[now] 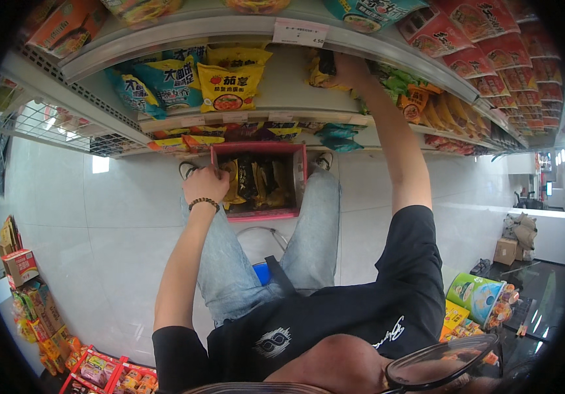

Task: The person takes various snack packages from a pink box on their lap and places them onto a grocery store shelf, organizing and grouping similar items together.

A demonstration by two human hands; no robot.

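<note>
My right hand [353, 73] reaches onto the middle shelf and is closed on a yellow-and-black noodle packet [322, 69]; part of the packet is hidden by the fingers. Between my knees is a pink-rimmed cardboard box [269, 216] holding several dark and yellow packets [248, 180]. Over my left knee, my left hand [208, 184] is curled at the box's left edge. Its fingertips seem to grip that rim. Yellow noodle packets [231, 87] and blue packets [176, 84] stand on the shelf to the left of my right hand.
A lower shelf [256, 122] with more packets runs just beyond the box. The upper shelf edge [223, 31] overhangs my right hand. Red packets [492, 56] fill the right shelves. A wire rack [53, 118] stands at left. Red snack bins [95, 366] lie behind on the left.
</note>
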